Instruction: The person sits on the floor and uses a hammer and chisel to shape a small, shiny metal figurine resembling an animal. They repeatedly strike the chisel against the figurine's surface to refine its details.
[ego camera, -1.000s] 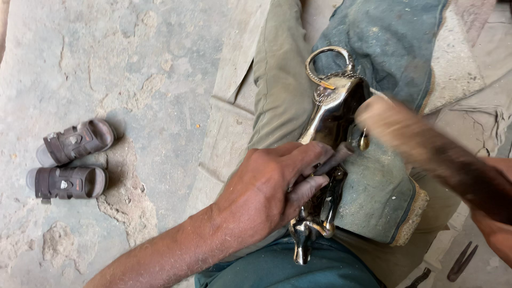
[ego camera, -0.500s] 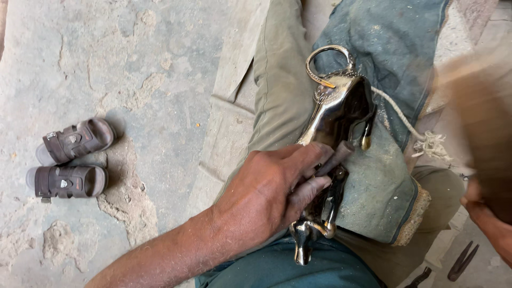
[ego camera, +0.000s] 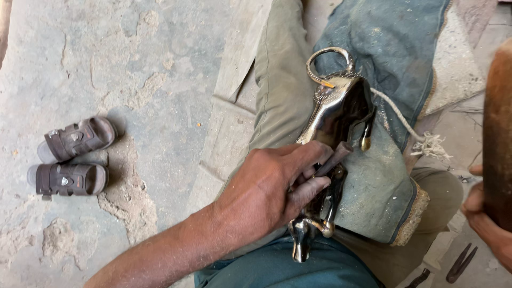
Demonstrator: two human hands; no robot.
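**Mallet raised, punch held on metal piece**

Head view: A shiny metal piece with a ring at its top is laid on a blue denim pad over the lap. The left hand is closed around a small punch-like tool, its tip set against the metal approx. mid-piece. The right hand is seen at the frame's right edge, clenched on a brown wooden mallet.

Change vs. 1 s ago: the mallet head was down at the punch then; now it is lifted up and to the right, well apart from the work. This is judged as a gap between blows. The left hand and the metal piece are kept where they were.

Hidden/unclear: the mallet is cut off by the frame, its head not shown whole. The punch tip is partly covered by fingers. 2 sandals lie on the concrete floor, well apart to the left. Dark tools at bottom right are too small to identify.
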